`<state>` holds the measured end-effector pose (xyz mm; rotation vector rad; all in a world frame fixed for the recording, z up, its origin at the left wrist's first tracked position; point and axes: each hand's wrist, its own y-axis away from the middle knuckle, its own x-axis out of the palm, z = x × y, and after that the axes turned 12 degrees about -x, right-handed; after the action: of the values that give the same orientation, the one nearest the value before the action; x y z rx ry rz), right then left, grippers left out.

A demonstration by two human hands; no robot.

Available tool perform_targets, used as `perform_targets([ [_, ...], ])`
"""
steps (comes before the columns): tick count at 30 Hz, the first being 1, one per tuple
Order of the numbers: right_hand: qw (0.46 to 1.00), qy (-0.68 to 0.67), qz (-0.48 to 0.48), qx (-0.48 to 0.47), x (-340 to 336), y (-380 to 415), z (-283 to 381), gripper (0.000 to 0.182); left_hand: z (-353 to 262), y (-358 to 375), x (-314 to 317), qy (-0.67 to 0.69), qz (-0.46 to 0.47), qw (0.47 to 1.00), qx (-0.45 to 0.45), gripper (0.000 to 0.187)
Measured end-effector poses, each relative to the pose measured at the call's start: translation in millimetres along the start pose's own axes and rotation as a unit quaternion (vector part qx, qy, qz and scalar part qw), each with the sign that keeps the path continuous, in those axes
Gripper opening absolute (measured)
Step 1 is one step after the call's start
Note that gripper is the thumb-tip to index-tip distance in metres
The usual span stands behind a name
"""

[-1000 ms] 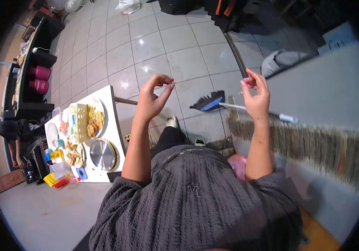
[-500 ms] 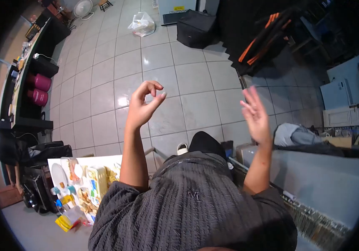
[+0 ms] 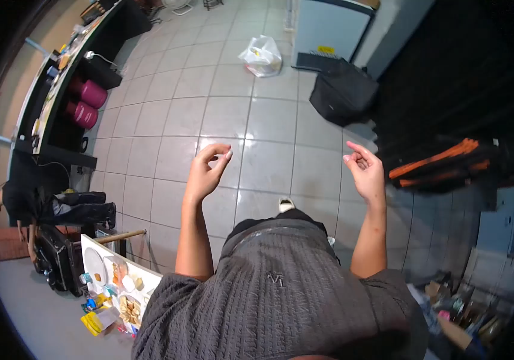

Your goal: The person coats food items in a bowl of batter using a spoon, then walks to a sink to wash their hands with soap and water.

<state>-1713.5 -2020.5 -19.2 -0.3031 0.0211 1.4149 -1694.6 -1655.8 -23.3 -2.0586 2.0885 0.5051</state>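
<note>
My left hand (image 3: 208, 174) is raised in front of me over the tiled floor. Its fingers curl round so that their tips come close to the thumb, and nothing shows between them. On the other side, my right hand (image 3: 367, 175) is up at about the same height, empty, with the index finger stretched out, the thumb apart and the other fingers bent. Neither hand touches anything. Below my left forearm stands a white table (image 3: 90, 244) with a plate (image 3: 94, 264), food and packets.
A white plastic bag (image 3: 262, 57) and a black bag (image 3: 344, 93) lie on the floor ahead. Along the left runs a counter with magenta containers (image 3: 93, 94) beneath. Another person (image 3: 23, 198) is at the left beside a black case (image 3: 59, 258). Clutter (image 3: 458, 315) lies lower right.
The view has turned and moved, so the bags now appear further right. My left fingertips have come nearer the thumb. My right hand has lowered and its fingers have curled in more.
</note>
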Motion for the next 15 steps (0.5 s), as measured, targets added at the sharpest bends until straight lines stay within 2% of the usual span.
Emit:
perform_targets([
  [1, 0.997, 0.038, 0.063, -0.010, 9.7, -31.8, 0.8, 0.046, -2.8, -16.8, -12.1, -0.083, -0.035, 0.996, 0.016, 0.014],
  [3, 0.994, 0.021, 0.095, -0.047, 37.7, -88.6, 11.1, 0.053, -12.6, -41.5, -35.1, -0.044, -0.080, 0.996, 0.018, 0.013],
  [5, 0.987, 0.006, 0.127, -0.094, 71.9, -142.9, 26.3, 0.059, -12.4, -66.2, -63.5, 0.072, -0.109, 0.991, -0.002, 0.014],
  [7, 0.982, -0.088, 0.152, -0.065, 113.6, -186.3, 34.9, 0.070, -6.3, -96.8, -88.7, 0.124, -0.139, 0.982, 0.020, 0.016],
  [9, 0.973, -0.117, 0.190, -0.050, 158.6, -230.8, 10.3, 0.071, 8.1, -129.9, -114.7, 0.140, -0.192, 0.971, -0.005, 0.018],
  [11, 0.973, -0.131, 0.177, 0.074, 203.5, -274.8, -27.2, 0.063, 41.2, -174.4, -142.2, 0.115, -0.199, 0.973, -0.013, 0.018],
  [12, 0.977, 0.060, 0.206, -0.019, 224.0, -288.3, -36.2, 0.064, 56.2, -193.8, -156.5, 0.102, -0.204, 0.974, -0.016, 0.018],
  [13, 0.954, 0.177, 0.238, -0.051, 241.9, -302.4, -40.1, 0.066, 66.8, -219.3, -171.4, 0.092, -0.209, 0.974, -0.013, 0.018],
  [14, 0.931, 0.224, 0.264, -0.112, 258.4, -319.1, -59.9, 0.068, 68.1, -239.7, -183.8, 0.099, -0.231, 0.966, -0.054, 0.021],
  [15, 0.902, 0.270, 0.290, -0.169, 275.1, -334.8, -65.8, 0.070, 66.4, -256.6, -197.7, 0.105, -0.236, 0.964, -0.056, 0.021],
])
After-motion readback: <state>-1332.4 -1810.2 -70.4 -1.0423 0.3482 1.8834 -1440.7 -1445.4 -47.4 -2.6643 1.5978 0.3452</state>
